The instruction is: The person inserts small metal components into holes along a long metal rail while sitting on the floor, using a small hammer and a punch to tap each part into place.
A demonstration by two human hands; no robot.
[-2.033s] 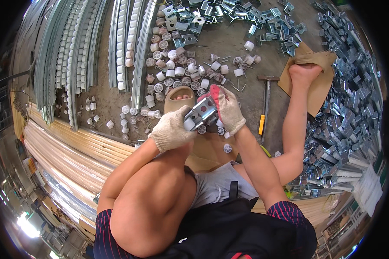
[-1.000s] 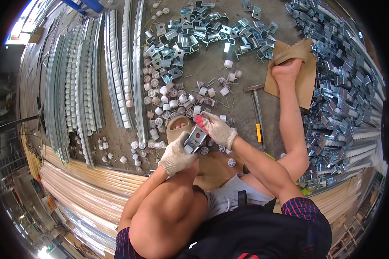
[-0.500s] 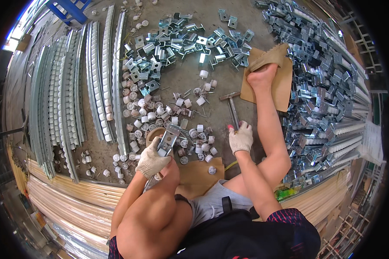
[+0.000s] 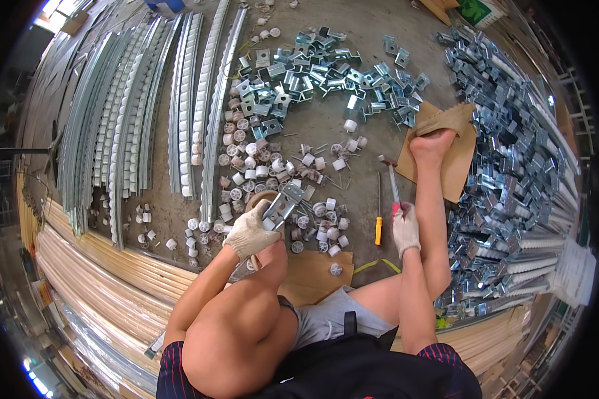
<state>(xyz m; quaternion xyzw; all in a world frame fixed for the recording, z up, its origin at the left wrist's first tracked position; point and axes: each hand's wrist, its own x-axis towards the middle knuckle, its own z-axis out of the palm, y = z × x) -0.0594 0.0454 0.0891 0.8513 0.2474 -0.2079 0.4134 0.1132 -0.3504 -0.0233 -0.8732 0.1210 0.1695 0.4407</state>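
Observation:
My gloved left hand (image 4: 249, 231) is closed around a shiny metal bracket (image 4: 283, 206) with holes in it, beside my bent left knee. A strip of metal shows below that hand; most of it is hidden by my arm and leg. My gloved right hand (image 4: 406, 231) grips a hammer (image 4: 394, 183) by the lower end of its handle, near my right shin. Just left of it on the floor lies a screwdriver (image 4: 379, 229) with a yellow handle. Under the bracket, partly covered, is a round brown ring-shaped thing (image 4: 262, 198).
White rollers (image 4: 249, 174) and loose pins lie scattered ahead of my left hand. Beyond them spreads a pile of metal brackets (image 4: 313, 70). Roller rails (image 4: 188, 106) lie at the left. A heap of bracketed rails (image 4: 506, 159) fills the right. Cardboard (image 4: 456, 179) lies under my right foot.
My right hand has closed on the hammer and shifted it, uncovering the screwdriver. My left hand still holds the bracket. The whole view has shifted, with the floor things appearing farther right.

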